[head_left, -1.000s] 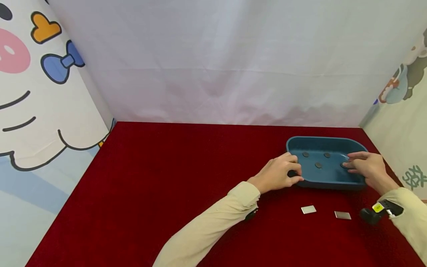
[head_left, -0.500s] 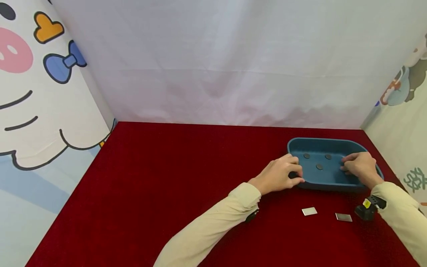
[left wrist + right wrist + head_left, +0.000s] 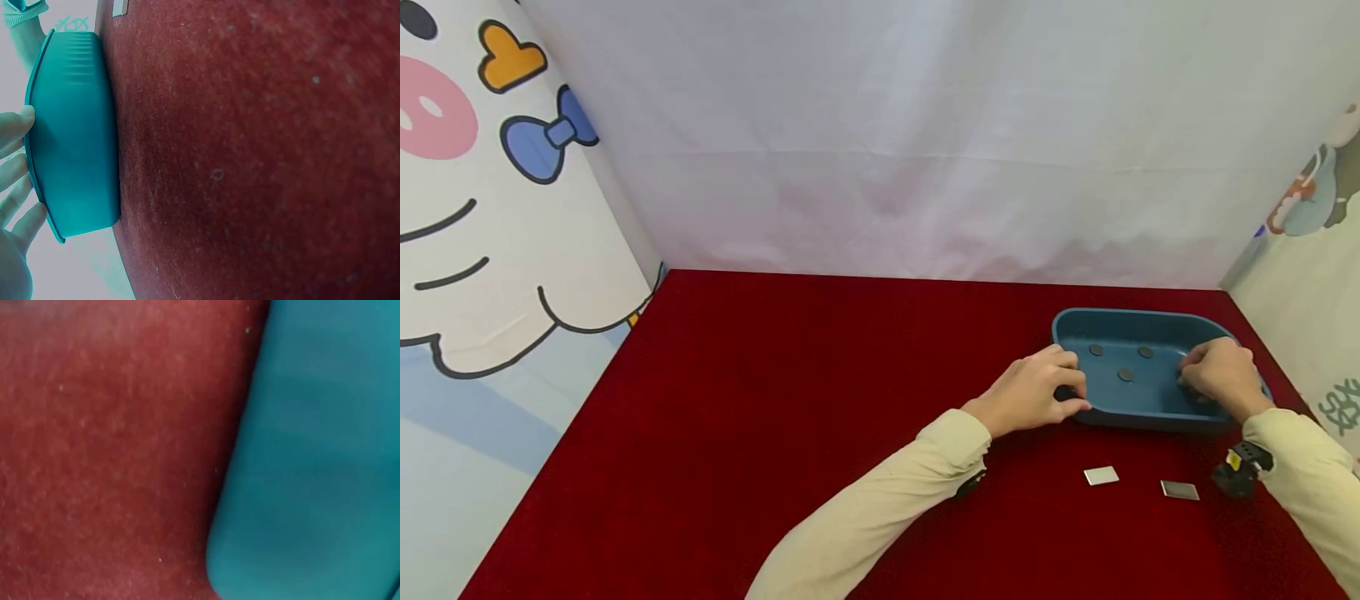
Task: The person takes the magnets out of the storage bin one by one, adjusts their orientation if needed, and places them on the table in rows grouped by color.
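Note:
A blue rounded tray [image 3: 1150, 408] stands at the right of the red-covered table. My left hand [image 3: 1030, 392] grips its left rim, and in the left wrist view finger ends [image 3: 25, 115] touch the tray's rim. Inside the tray, my right hand [image 3: 1222, 375] is low over the floor near the right end, its fingers curled in a pinch around a small grey disc that the hand mostly hides. Other round grey discs lie flat on the tray floor: one at the back left [image 3: 1096, 350], one at the back middle [image 3: 1146, 352], one nearer the front [image 3: 1125, 375].
Two small flat rectangular plates lie on the red cloth [image 3: 850, 375] in front of the tray, one silvery [image 3: 1101, 476] and one darker [image 3: 1180, 490]. A white curtain [image 3: 880, 167] closes off the back, and printed panels [image 3: 497, 208] stand at the sides.
My right hand's fingers, spread above the rightmost disc a second ago, have curled together over it, and that disc is now hidden. My left hand keeps its hold on the tray.

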Motion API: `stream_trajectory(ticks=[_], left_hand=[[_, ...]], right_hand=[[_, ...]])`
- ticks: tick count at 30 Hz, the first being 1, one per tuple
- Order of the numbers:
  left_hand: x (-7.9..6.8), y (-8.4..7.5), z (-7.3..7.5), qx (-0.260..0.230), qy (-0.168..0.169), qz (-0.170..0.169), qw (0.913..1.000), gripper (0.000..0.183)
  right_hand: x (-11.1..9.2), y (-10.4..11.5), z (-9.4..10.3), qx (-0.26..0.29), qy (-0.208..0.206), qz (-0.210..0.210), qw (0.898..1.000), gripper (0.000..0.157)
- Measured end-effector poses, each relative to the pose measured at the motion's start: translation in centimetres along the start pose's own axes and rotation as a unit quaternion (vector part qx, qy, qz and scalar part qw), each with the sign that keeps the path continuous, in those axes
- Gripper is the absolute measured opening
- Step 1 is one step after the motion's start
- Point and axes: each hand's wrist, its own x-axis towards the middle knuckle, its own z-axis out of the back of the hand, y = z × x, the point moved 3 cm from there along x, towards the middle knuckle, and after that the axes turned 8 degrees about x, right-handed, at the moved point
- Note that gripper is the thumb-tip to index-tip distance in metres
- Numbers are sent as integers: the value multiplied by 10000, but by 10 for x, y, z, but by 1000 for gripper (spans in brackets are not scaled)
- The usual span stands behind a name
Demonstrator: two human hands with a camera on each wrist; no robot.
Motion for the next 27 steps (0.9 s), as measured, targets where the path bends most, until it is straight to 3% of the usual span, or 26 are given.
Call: stream_trajectory(ticks=[5,13,27], left_hand=[[1,0,-1,69,8,28,10000,11],[1,1,-2,-7,-9,-17,10000,11],[1,0,0,-88,69,-22,9999,11]], right_hand=[[3,-2,0,104,300,-42,9995,17],[3,-1,-3,459,338,-36,9984,13],[-4,-2,5,330,534,-54,9980,32]])
